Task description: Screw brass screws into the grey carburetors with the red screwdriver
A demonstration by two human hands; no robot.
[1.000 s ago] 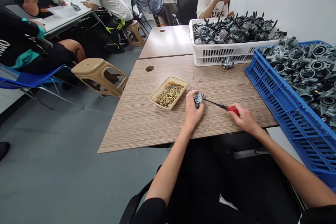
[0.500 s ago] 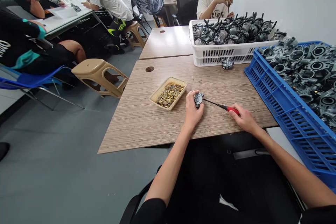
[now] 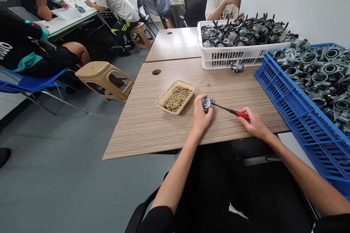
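My left hand (image 3: 201,113) is closed around a small grey metal carburetor body (image 3: 207,102) on the wood-grain table (image 3: 136,123). In my right hand (image 3: 253,122) is a screwdriver (image 3: 242,115) with a red and black handle. Its thin dark shaft points left, and the tip meets the right side of the carburetor body. Exactly what the tip engages is too small to make out. Left of my left hand sits a cream plastic tray (image 3: 161,104) holding many small brass and silver pieces (image 3: 177,99).
A white crate (image 3: 232,57) of carburetors with black hoses stands at the back. One loose carburetor (image 3: 237,66) lies before it. At the right is a blue crate (image 3: 298,107) full of metal bodies. Across the table sits a person (image 3: 218,3); a beige stool (image 3: 95,71) stands left.
Both hands, the carburetor body and the screwdriver keep practically the same place. The view has shifted very slightly.
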